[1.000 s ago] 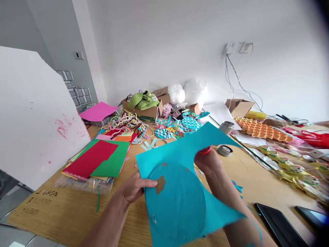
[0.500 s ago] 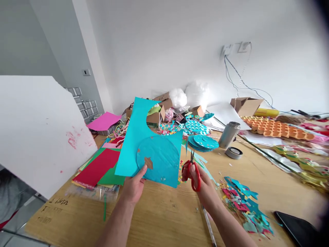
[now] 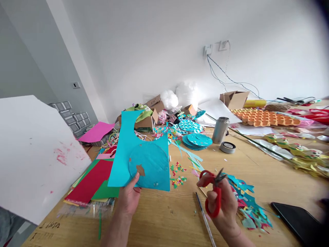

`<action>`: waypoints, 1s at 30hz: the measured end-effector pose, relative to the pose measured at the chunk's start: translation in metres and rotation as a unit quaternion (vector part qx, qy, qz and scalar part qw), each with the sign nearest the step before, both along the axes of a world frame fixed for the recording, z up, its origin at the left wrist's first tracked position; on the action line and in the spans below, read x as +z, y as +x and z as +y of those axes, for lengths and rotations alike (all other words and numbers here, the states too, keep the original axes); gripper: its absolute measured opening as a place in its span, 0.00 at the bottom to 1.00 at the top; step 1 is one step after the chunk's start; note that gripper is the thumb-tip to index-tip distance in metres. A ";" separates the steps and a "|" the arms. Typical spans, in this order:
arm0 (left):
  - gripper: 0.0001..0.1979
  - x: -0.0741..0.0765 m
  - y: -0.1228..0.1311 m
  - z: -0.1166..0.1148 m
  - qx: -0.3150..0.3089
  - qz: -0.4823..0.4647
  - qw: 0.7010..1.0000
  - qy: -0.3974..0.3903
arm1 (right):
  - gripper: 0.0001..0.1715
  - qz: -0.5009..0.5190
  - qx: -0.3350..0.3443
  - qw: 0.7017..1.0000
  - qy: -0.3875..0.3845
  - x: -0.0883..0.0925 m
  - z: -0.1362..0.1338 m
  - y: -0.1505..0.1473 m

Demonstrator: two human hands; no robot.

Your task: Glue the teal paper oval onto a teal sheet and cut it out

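Note:
My left hand [image 3: 130,195] pinches the lower edge of a blue paper sheet [image 3: 122,154], thumb on top. The sheet has a round bite cut from its upper right. Against its lower part lies a blue disc [image 3: 151,164] with a brown torn patch, held under the same thumb. My right hand [image 3: 226,202] has its fingers through the handles of red scissors [image 3: 217,192], blades slightly parted and pointing up and right, apart from the paper. Beyond the sheet sits a stack of blue paper discs [image 3: 197,140].
Blue and red paper scraps [image 3: 246,199] lie beside my right hand, with a black phone [image 3: 295,219] farther right. A pen [image 3: 205,219] lies in front. A metal bottle [image 3: 221,130], tape roll [image 3: 227,147] and orange egg tray [image 3: 264,117] stand behind. Coloured paper [image 3: 89,181] lies left.
My right hand with the scissors has moved right and down, away from the sheet. The sheet and disc in my left hand sit slightly lower and farther left in view.

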State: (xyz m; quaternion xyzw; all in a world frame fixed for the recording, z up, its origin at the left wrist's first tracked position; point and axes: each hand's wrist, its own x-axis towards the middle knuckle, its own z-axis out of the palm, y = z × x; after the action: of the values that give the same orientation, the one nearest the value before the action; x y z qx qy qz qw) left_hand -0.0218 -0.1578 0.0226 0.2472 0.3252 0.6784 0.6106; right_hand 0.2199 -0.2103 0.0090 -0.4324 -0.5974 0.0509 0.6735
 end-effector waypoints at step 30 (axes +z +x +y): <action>0.36 -0.001 0.011 -0.010 -0.069 0.044 0.997 -0.002 | 0.22 0.064 0.270 0.902 -0.331 0.000 0.007 -0.018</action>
State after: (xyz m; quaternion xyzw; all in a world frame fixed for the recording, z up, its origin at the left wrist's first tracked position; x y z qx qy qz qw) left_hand -0.0104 -0.1675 0.0213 0.2973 0.3354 0.6228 0.6413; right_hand 0.2017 -0.2035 0.0093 -0.4484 -0.5957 0.4527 0.4891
